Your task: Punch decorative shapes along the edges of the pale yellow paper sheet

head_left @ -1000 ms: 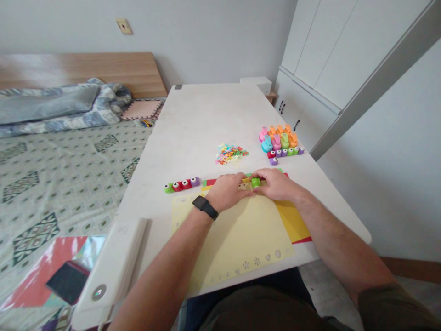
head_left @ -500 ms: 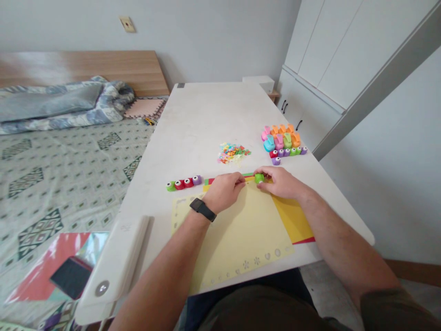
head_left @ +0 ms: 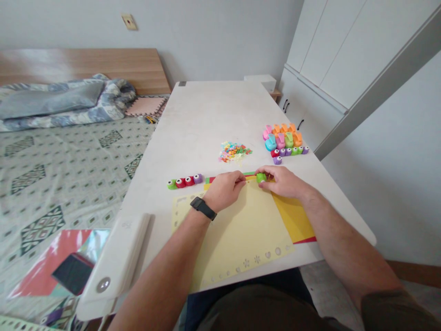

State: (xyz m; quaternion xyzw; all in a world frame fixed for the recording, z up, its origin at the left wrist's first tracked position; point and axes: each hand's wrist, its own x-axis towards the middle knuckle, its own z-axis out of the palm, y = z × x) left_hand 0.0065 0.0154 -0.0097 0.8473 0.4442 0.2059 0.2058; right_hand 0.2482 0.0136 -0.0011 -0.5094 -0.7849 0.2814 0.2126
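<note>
My right hand (head_left: 280,181) grips a small green paper punch (head_left: 261,178) at the top edge of a pale yellow paper sheet (head_left: 237,234). My left hand (head_left: 223,191) is curled on that same edge, a short way to the left, and appears to pinch the paper. Under the pale sheet lies a deeper yellow sheet (head_left: 292,220). Strips of red and green paper (head_left: 227,178) show beyond the edge. Several small punches (head_left: 185,182) stand in a row left of my left hand.
Further along the white table (head_left: 193,119) are colourful paper cutouts (head_left: 234,151) and a cluster of larger pastel punches (head_left: 281,138) with small punches (head_left: 289,151) in front. A white object (head_left: 117,262) sits at the table's left edge, beside a bed (head_left: 69,174).
My hands have moved apart, with the green punch now held by my right hand alone, to the right of my left hand. The view has shifted slightly.
</note>
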